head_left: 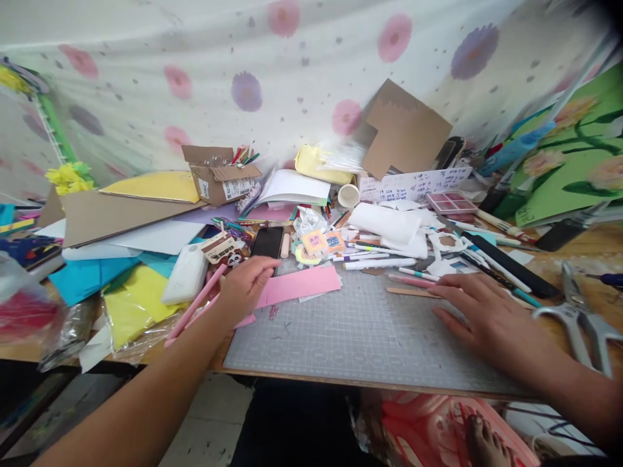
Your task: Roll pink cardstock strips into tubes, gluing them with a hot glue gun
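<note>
Over the cutting mat's [341, 344] left edge, the left hand [243, 285] bends beside the pink paper strip [306, 285], grip unclear; the right hand [491, 324] lies open at its right. The step seems to be positioning; lifting the strip calls for an edge pinch.

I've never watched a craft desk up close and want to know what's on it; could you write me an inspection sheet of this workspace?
Surface: grey gridded mat on a wooden desk, bare towards the front edge.
Job's things: pink paper strip at the left hand; brown strip and pink stick by the right hand.
Clutter: heavy; phone, white marker, cardboard box, and scissors at the right.
Grippers: two bare hands; left fingers bent, grip unclear; right fingers spread.
Cables: apparently dark ones below the desk, lower right; ends not visible.
Surroundings: flowered curtain behind; bare foot below.
</note>
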The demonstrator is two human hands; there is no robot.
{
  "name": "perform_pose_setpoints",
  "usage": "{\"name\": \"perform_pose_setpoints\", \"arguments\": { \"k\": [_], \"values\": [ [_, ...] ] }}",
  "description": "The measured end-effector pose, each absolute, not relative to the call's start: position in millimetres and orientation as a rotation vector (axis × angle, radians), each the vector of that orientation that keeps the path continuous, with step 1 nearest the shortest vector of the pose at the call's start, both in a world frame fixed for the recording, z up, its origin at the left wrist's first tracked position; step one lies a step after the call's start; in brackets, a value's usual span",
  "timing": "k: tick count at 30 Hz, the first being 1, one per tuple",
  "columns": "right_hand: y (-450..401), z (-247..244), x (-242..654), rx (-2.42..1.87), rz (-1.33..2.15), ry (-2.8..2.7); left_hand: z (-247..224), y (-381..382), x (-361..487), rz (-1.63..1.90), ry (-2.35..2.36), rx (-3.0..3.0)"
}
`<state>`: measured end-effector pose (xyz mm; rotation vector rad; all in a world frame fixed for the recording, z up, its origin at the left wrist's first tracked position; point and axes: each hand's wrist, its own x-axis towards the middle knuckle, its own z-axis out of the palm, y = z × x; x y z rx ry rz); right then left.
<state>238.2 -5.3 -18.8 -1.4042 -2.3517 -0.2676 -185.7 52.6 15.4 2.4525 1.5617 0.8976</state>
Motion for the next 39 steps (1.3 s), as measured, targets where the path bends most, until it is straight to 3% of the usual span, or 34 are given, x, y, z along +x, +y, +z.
{"name": "perform_pose_setpoints", "arguments": {
  "k": [3, 7, 11, 21, 27, 32, 39],
  "values": [
    [-6.0, -12.8, 215.8, -1.202, -0.228, -2.411, 39.3, 44.5, -206.4, 0.920, 1.705, 2.380],
    [7.2, -1.9, 168.4, -1.031, -0.163, -2.547, 57.0, 12.9, -236.9, 0.483, 1.582, 2.462],
    [35.8, 1.7, 109.3, -0.961, -0.181, -2.674, 40.2, -15.3, -250.0, 0.224, 1.559, 2.504],
    [53.3, -1.8, 65.6, -0.927, -0.344, -2.805, 24.2, 16.7, -266.9, 0.650, 2.168, 2.472],
    [48.4, 1.1, 72.2, -0.955, -0.474, -2.658, 23.1, 12.7, -213.3, 0.906, 1.775, 2.687],
    [18.3, 21.4, 127.4, -0.858, -0.567, -2.593, 14.4, -13.0, -164.0, 1.026, 1.454, 2.748],
    [-48.8, 12.1, 194.3, -0.973, -0.426, -2.718, 2.0, -18.7, -84.5, 0.474, 0.921, 2.837]
  ]
}}
